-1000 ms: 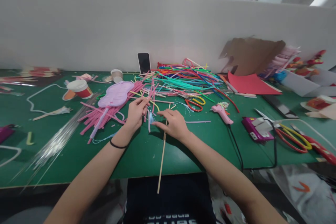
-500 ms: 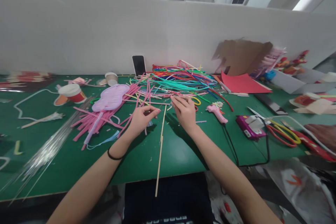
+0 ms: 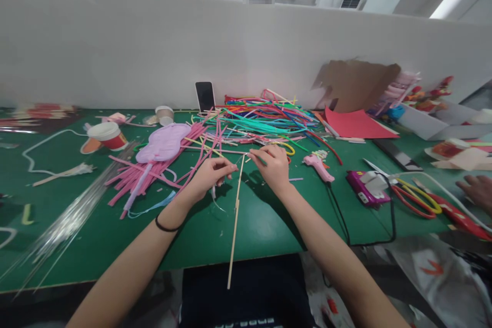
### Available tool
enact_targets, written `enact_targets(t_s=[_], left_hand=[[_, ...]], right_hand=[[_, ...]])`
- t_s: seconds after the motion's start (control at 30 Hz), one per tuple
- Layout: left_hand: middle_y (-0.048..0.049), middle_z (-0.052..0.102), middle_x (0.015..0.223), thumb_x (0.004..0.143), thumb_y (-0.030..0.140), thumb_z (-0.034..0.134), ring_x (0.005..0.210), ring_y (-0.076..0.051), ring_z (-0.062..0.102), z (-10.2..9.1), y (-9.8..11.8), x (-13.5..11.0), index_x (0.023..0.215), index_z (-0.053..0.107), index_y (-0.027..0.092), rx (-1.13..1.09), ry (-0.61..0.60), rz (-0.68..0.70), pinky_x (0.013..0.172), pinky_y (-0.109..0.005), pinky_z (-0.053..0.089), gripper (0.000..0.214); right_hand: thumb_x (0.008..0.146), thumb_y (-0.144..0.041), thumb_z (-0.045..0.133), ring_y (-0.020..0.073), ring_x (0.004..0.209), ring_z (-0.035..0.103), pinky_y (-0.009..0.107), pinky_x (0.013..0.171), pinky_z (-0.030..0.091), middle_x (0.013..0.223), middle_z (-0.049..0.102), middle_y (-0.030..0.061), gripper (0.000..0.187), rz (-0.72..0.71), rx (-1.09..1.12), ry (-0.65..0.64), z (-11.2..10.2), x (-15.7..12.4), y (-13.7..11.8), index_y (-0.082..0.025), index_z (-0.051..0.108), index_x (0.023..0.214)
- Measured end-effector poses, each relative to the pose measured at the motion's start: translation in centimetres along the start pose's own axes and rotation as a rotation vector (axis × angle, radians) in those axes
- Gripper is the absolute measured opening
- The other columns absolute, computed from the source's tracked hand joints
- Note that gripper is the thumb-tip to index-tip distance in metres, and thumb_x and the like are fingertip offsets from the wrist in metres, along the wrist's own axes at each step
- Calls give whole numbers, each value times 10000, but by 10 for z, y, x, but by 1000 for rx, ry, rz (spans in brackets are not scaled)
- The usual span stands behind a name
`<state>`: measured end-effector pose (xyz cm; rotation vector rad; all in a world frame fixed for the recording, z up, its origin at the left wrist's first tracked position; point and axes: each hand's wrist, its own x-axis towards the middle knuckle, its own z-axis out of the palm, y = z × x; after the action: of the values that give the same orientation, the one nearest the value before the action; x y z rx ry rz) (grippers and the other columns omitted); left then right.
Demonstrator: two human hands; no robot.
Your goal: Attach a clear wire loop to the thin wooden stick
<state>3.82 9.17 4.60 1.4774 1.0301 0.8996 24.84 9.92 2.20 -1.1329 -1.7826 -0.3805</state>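
My left hand [image 3: 209,177] is closed in a pinch near the top of a thin wooden stick [image 3: 234,220] that runs toward me past the table's front edge; a pale strand hangs below its fingers. My right hand [image 3: 272,166] is curled just right of the stick's top and grips a short green strip [image 3: 261,160]. Behind both hands lies a heap of coloured strips [image 3: 265,115]. Pink strips [image 3: 154,169] and a lilac padded piece [image 3: 165,142] lie to the left.
On the green table [image 3: 261,225] are a pink glue gun [image 3: 319,164], a purple glue gun with cable [image 3: 365,189], red and yellow scissors [image 3: 418,200], a phone [image 3: 204,96] against the white divider, paper cups [image 3: 107,136], clear rods [image 3: 65,225]. Another person's hand [image 3: 476,189] rests at right.
My right hand went from beside the stick up into the strip heap, then came back holding a green strip. My left hand shifted slightly right toward the stick.
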Motion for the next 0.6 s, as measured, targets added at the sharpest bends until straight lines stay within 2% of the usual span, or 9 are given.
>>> enact_targets(t_s=[0.13,0.27,0.5,0.6], left_hand=[[-4,590,571,751,429,751,419,-73,438,1,-2,0,712,691,159,-8,-31,-26,387,-195,318,279],[-2,592,581,768,417,742,430,-72,453,1,-2,0,712,686,158,-10,-53,-27,400,-192,332,270],[-2,601,597,787,383,733,473,-83,498,-5,4,-3,709,679,165,-20,-254,-93,451,-193,359,237],[-9,598,609,804,417,724,491,-85,498,-6,2,-2,731,695,162,-43,-245,-103,459,-192,355,267]], right_hand=[[939,-391,626,184,815,633,349,795,382,820,726,35,197,9,24,-55,0,0,-2,-254,755,879],[952,-400,606,178,797,651,345,807,377,810,749,30,232,11,-3,-53,1,-2,-4,-240,741,853],[968,-401,580,153,785,666,325,798,384,828,760,20,254,-27,66,-96,3,-3,-4,-223,729,863],[982,-387,556,142,789,667,306,786,407,870,764,23,251,-35,132,-149,3,-4,-5,-231,737,904]])
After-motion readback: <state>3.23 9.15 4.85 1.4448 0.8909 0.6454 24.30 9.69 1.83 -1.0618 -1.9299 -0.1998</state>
